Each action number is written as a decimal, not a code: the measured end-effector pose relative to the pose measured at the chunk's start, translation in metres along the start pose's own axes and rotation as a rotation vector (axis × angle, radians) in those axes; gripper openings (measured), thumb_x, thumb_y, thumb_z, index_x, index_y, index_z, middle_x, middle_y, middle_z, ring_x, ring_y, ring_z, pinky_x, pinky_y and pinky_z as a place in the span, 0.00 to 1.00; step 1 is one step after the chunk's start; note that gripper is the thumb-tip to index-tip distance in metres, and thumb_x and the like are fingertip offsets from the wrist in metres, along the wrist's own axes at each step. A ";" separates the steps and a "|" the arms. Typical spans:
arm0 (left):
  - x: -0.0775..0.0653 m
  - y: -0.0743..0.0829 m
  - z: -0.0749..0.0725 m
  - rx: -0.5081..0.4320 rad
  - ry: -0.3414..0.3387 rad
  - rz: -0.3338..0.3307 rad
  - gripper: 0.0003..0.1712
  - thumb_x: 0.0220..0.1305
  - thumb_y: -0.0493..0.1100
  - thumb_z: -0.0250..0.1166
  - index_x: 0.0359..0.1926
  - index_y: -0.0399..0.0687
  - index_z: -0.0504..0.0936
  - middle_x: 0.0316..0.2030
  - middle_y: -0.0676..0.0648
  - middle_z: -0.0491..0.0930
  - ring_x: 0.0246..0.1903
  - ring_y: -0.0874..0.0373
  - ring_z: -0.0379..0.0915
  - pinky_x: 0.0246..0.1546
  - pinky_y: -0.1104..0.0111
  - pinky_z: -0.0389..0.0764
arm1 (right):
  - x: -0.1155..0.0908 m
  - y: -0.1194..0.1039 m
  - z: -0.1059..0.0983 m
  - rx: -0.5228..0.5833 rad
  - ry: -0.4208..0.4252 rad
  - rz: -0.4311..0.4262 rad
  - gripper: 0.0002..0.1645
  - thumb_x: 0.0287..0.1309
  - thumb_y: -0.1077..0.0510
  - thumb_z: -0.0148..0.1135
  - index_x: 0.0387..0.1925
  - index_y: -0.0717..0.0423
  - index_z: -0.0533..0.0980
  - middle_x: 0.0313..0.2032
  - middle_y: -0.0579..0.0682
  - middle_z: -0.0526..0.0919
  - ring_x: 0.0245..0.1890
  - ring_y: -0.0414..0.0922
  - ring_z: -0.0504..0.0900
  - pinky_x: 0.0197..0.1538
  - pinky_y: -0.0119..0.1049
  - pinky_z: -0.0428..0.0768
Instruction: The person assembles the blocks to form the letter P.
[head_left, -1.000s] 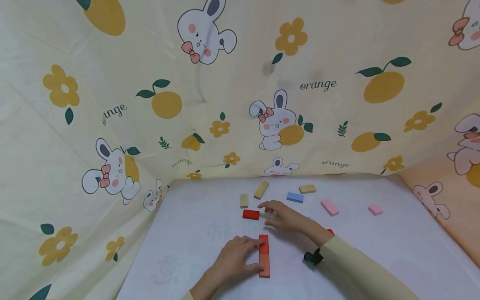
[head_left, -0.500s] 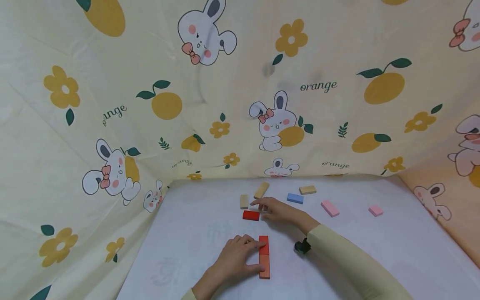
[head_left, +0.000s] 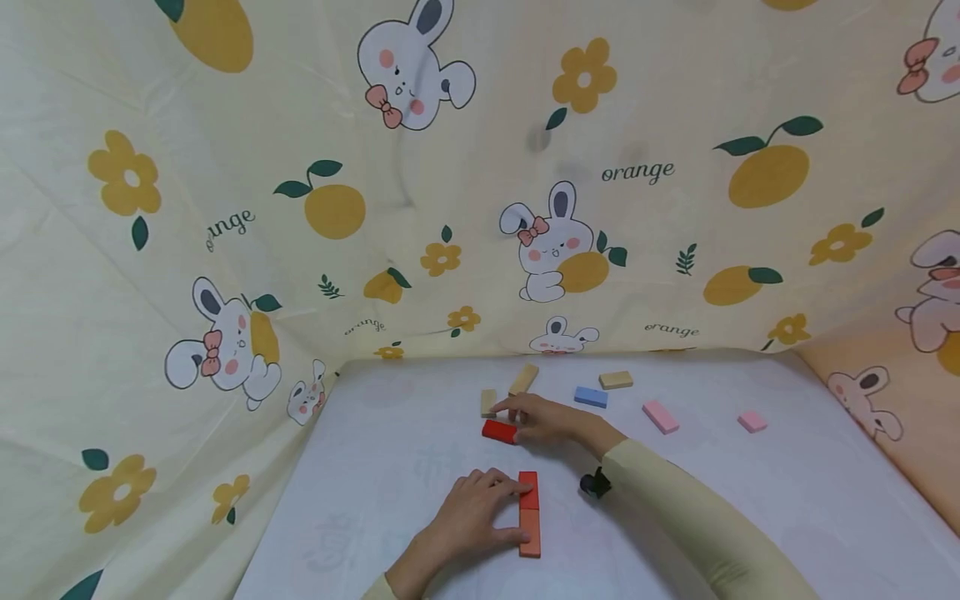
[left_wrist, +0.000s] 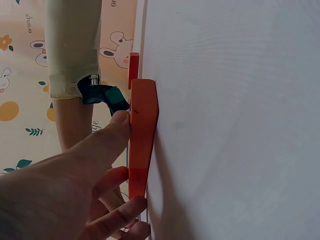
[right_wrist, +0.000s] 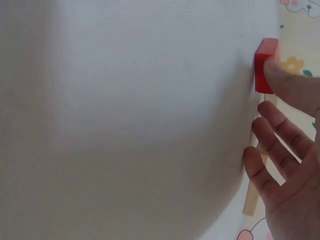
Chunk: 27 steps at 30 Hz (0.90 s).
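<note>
In the head view, a red block (head_left: 528, 489) and an orange block (head_left: 530, 535) lie end to end in a line. My left hand (head_left: 467, 515) rests beside them on the left. Its thumb touches the orange block's side, and its fingertips are at the red block. Farther back, my right hand (head_left: 546, 418) reaches in from the right over another red block (head_left: 497, 430). In the right wrist view, the thumb lies against that block (right_wrist: 261, 72) while the other fingers are spread apart from it. Behind it lies a small tan block (head_left: 488, 402), close to the right index fingertip.
At the back of the white table (head_left: 375, 467) lie more tan blocks (head_left: 616, 380), a blue block (head_left: 591, 397), a long pink block (head_left: 660, 416) and a short pink block (head_left: 752, 421). A patterned cloth (head_left: 450, 167) hangs around the table. A dark wrist device (head_left: 596, 483) hangs under the right forearm.
My right hand has moved left, coming to the single red block, which has turned slightly and shifted left. My left hand and the two blocks beside it stay in place.
</note>
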<state>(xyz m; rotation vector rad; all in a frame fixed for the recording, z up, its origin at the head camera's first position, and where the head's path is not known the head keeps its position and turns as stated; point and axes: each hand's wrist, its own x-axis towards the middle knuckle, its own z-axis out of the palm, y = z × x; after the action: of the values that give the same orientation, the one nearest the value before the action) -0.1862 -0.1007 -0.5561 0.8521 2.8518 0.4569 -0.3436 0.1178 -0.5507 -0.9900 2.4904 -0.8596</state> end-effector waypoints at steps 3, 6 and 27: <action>-0.001 0.001 -0.003 -0.004 0.004 0.002 0.38 0.59 0.73 0.75 0.69 0.73 0.81 0.58 0.59 0.80 0.56 0.59 0.73 0.57 0.56 0.76 | 0.002 -0.003 0.001 0.005 -0.024 0.006 0.38 0.68 0.58 0.73 0.76 0.35 0.73 0.57 0.47 0.79 0.55 0.45 0.76 0.59 0.46 0.80; -0.001 0.001 -0.004 -0.009 0.007 0.005 0.38 0.59 0.73 0.75 0.69 0.73 0.81 0.58 0.60 0.80 0.56 0.59 0.73 0.57 0.56 0.75 | 0.004 -0.008 0.002 0.018 -0.047 0.028 0.39 0.68 0.56 0.74 0.77 0.33 0.72 0.61 0.50 0.76 0.59 0.48 0.75 0.60 0.51 0.80; 0.001 -0.003 -0.001 -0.020 0.016 0.013 0.37 0.59 0.73 0.75 0.68 0.74 0.81 0.58 0.60 0.79 0.55 0.60 0.73 0.56 0.56 0.75 | 0.002 -0.005 0.004 -0.006 -0.038 0.092 0.34 0.62 0.46 0.80 0.67 0.37 0.76 0.61 0.46 0.75 0.57 0.46 0.75 0.60 0.45 0.80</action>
<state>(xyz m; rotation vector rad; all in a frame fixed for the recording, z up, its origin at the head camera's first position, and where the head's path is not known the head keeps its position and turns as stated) -0.1882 -0.1025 -0.5563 0.8674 2.8527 0.4946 -0.3405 0.1114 -0.5510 -0.8775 2.4866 -0.7987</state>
